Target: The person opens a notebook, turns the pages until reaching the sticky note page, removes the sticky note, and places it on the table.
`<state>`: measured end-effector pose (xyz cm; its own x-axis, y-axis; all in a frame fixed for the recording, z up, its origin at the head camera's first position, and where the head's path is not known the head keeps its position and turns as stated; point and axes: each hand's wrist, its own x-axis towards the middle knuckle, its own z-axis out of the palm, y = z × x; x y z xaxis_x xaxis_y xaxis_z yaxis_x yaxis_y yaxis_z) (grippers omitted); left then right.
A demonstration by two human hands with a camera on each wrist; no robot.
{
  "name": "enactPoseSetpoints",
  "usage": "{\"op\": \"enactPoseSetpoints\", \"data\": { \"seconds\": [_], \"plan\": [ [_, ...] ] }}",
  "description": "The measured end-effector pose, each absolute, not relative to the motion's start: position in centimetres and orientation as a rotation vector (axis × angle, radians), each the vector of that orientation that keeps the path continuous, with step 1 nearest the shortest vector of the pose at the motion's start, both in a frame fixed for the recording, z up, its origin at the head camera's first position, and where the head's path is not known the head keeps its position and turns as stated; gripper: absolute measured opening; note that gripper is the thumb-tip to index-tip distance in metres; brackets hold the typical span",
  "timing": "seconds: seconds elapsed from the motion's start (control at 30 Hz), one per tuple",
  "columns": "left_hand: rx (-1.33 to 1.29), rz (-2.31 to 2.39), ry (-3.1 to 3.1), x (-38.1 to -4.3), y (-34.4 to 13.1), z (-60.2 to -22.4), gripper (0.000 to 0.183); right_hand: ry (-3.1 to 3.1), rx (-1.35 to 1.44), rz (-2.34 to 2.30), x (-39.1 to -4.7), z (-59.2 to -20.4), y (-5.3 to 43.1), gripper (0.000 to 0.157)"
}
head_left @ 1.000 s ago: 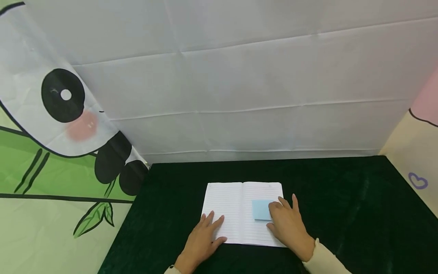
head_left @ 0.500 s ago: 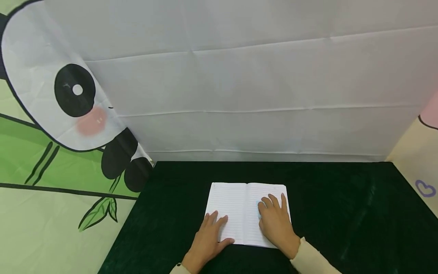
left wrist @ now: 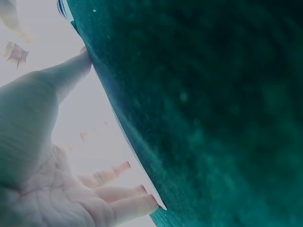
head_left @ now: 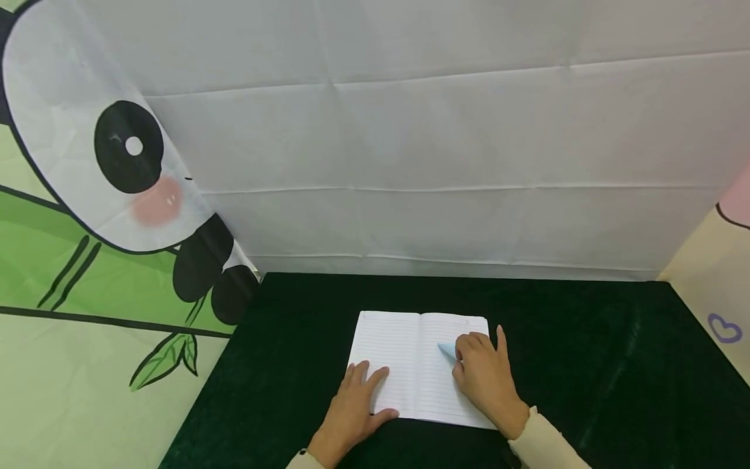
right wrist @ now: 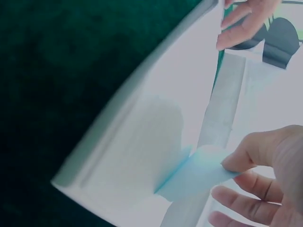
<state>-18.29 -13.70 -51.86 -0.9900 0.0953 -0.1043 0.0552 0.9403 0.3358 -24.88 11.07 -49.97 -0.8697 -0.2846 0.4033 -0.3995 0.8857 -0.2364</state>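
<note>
An open lined notebook (head_left: 391,332) lies flat on the dark green cloth. On its left page rests my left hand (head_left: 353,405), fingers spread and fairly straight, with the thumb at the lower edge. Over the right page, my right hand (head_left: 487,383) pinches a light blue sticky note (head_left: 447,350) between thumb and index finger. In the right wrist view the sticky note (right wrist: 196,172) slants up from the page toward the fingertips, its far edge at the paper. My hand hides much of it in the head view.
Dark green cloth (head_left: 586,352) covers the table around the notebook. A white fabric backdrop (head_left: 445,143) hangs behind the table's back edge. At the left is a printed cartoon panda panel (head_left: 64,189), and at the right a cream panel (head_left: 715,273) with a purple heart.
The sticky note lay flat on the right page, then was mostly covered by my right hand; now it is pinched and tilted up. My left hand has stayed on the left page.
</note>
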Motion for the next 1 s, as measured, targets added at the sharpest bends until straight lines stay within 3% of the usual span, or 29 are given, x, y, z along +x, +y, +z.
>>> {"op": "enactPoseSetpoints", "data": {
  "seconds": [0.37,1.0],
  "plan": [
    [0.122,0.529,2.946,-17.4,-14.6,-51.6,0.075,-2.653,0.416,0.552,-23.5,-48.6,10.8,0.032],
    [0.147,0.520,2.947,-16.9,-15.1,-51.7,0.075,-2.606,0.378,0.642,-22.8,-48.2,13.3,0.027]
  ]
}}
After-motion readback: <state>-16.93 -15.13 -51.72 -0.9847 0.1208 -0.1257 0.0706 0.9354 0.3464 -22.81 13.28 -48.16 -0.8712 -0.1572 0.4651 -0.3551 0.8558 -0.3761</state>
